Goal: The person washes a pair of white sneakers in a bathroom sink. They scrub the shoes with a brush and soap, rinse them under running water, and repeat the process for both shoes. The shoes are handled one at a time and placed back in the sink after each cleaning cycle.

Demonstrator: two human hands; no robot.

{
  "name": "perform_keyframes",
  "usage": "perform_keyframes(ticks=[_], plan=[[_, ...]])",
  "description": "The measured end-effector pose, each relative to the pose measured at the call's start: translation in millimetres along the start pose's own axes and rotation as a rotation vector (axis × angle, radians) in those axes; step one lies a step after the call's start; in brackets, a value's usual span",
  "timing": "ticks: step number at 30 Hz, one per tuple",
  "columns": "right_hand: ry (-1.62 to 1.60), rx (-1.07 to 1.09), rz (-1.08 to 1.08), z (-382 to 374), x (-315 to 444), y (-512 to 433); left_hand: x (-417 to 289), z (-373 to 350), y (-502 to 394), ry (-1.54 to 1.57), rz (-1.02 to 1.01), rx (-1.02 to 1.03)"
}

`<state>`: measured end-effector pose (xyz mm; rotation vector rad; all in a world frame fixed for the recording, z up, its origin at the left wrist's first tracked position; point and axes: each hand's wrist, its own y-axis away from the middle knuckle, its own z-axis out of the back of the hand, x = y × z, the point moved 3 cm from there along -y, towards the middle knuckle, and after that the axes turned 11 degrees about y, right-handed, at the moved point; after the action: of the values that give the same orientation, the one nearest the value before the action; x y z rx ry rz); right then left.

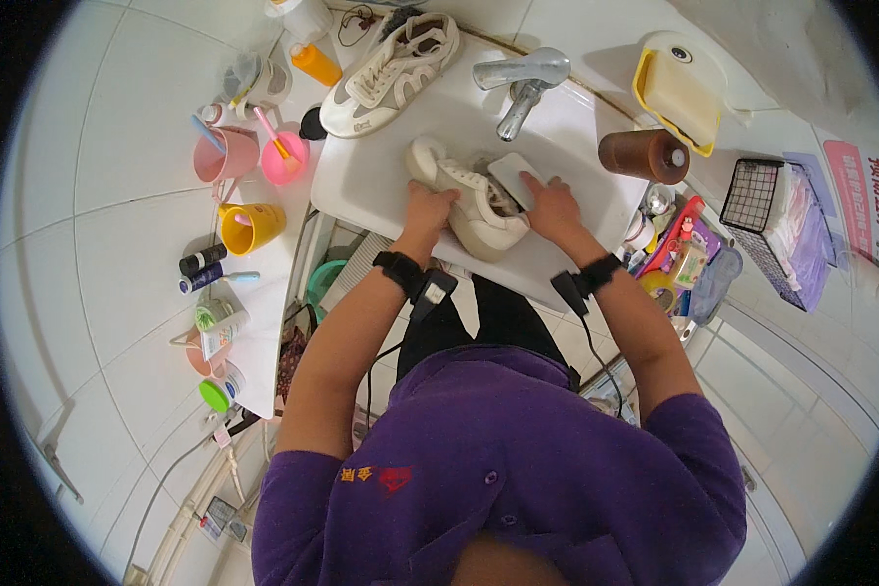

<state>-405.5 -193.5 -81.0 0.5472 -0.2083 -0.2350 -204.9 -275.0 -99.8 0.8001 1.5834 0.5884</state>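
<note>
A white lace-up sneaker (pixel 476 212) is held over the front of the white washbasin (pixel 362 176). My left hand (pixel 430 211) grips it by the side, thumb on the upper near the laces. In my right hand (pixel 557 209) is a white, flat, rounded block with a dark underside (pixel 511 174), perhaps a sponge or a brush. The block rests against the shoe's far side by the ankle opening; its lower face is mostly hidden. Another white-and-grey sneaker (pixel 392 80) lies on the basin's back left rim, laces up.
A chrome faucet (pixel 524 84) rises at the back. Right of it are a brown bottle (pixel 637 156) and a yellow-edged wall holder (pixel 677 99). Along the left counter stand an orange bottle (pixel 316 64), a pink cup (pixel 220 155) and a yellow cup (pixel 255 225). A black wire basket (pixel 754 194) hangs right.
</note>
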Motion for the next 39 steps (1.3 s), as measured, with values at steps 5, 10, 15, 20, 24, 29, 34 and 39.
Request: perform_keyframes(ticks=[5,10,15,20,24,29,34,39], plan=[[-0.090,-0.095,-0.071,27,-27,42,20,-31,-24,-0.190,0.111,0.136],[-0.139,-0.095,0.125,46,-19,37,15,-43,-5,-0.973,-0.529,-0.189],[0.027,0.008,0.267,36,1,10,23,-36,18,-1.750,-0.607,0.326],[0.170,-0.125,0.342,5,43,-35,25,-31,-5,-1.763,-0.336,0.363],[0.198,-0.129,0.357,7,49,-44,17,-28,-19,-1.893,-0.331,0.320],[0.234,0.187,0.363,26,19,-22,-29,-22,-37,-1.644,-0.233,0.475],[0.243,0.070,0.272,39,40,-23,-33,-15,-45,-1.681,-0.424,0.363],[0.321,0.110,0.329,37,58,-20,-4,-7,-41,-1.941,-0.513,0.235]])
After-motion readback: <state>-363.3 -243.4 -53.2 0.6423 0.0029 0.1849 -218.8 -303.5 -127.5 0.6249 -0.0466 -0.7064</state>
